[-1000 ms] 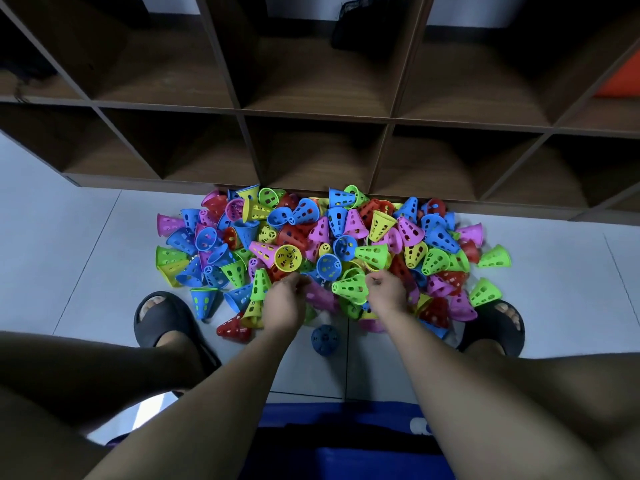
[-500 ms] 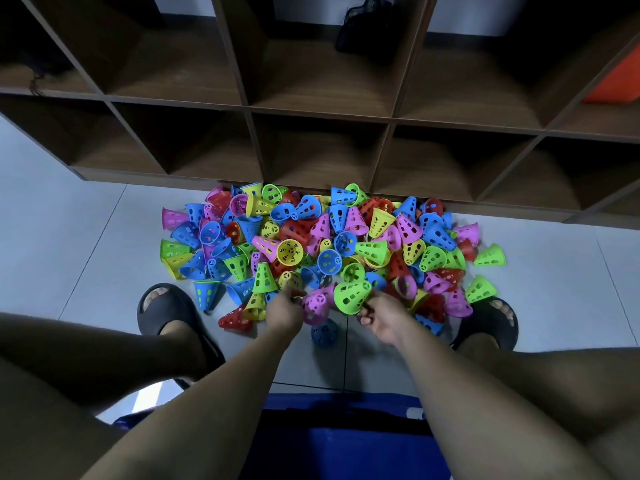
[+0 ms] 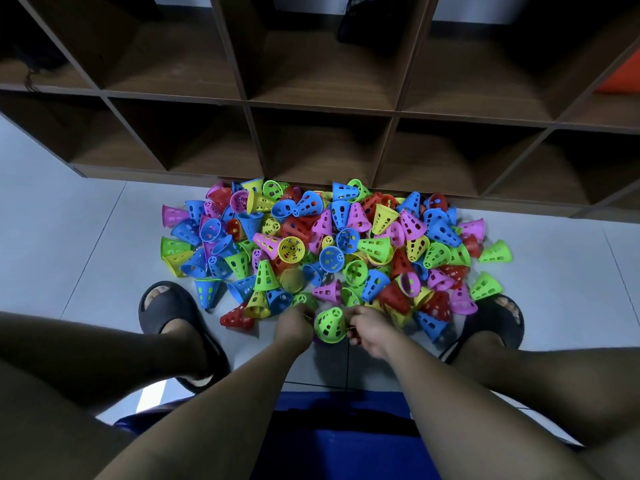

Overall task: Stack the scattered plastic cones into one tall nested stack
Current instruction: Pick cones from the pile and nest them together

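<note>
Green perforated plastic cone held btwn both hands, at near edge of the pile.
R hand: fingers curled on the cone's rim, clamped on it. L hand: fingers curled against the cone's other side, purple sliver showing under it, can't tell what L actually grips. Cone tilted, narrow end up. Other multicolour plastic cones lie scattered on pale tiled floor against base of dark wooden cubby shelf, btwn two black slippers.
</note>
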Demonstrator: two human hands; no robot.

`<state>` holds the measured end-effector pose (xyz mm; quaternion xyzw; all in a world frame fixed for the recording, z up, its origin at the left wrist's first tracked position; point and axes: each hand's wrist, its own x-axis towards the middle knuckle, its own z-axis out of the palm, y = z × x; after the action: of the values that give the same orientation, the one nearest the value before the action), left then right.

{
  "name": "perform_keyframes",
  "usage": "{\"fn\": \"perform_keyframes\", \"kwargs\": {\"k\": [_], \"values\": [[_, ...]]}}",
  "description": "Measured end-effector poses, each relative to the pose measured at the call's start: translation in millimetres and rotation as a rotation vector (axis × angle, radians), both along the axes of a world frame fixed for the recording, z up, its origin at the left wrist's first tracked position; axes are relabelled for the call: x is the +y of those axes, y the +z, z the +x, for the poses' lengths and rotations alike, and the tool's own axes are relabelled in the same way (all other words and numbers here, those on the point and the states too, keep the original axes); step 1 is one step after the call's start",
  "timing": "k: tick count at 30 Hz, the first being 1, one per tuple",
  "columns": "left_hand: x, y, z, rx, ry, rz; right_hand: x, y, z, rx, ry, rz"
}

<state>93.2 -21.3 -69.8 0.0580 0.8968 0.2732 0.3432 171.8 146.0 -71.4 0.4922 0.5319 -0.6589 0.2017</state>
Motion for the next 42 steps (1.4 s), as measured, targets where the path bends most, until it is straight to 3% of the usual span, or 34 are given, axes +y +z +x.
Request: {"fn": "perform_keyframes", "kwargs": {"k": [7, 12, 18, 27, 35, 42], "values": [[-10.6, -7.5, -13.6, -0.020, 0.060, -0.032, 9.3, -13.6, 5.2, 0.002, 0.091, 0.189], [-23.6, -8.7, -48.3, 0.030, 0.126, -0.043, 40.7, -10.8, 3.7, -0.025, 0.312, 0.580], [-38.4, -16.9, -80.1, -0.024, 0.379, -0.033, 83.4, -0.8, 5.2, 0.018, 0.587, 0.977], [-34.0, -31.9, -96.6, -0.117, 0.573, 0.050, 103.1, -18.2, 3.3, -0.024, 0.837, 1.086], [-37.0, -40.3, -104.6, -0.260, 0.933, 0.364, 106.1, -16.2, -8.4, 0.043, 0.936, 1.106], [-38.5, -27.6, -99.8, -0.093, 0.900, 0.282, 104.1, -11.1, -2.6, -0.044, 0.993, 1.081]]}}
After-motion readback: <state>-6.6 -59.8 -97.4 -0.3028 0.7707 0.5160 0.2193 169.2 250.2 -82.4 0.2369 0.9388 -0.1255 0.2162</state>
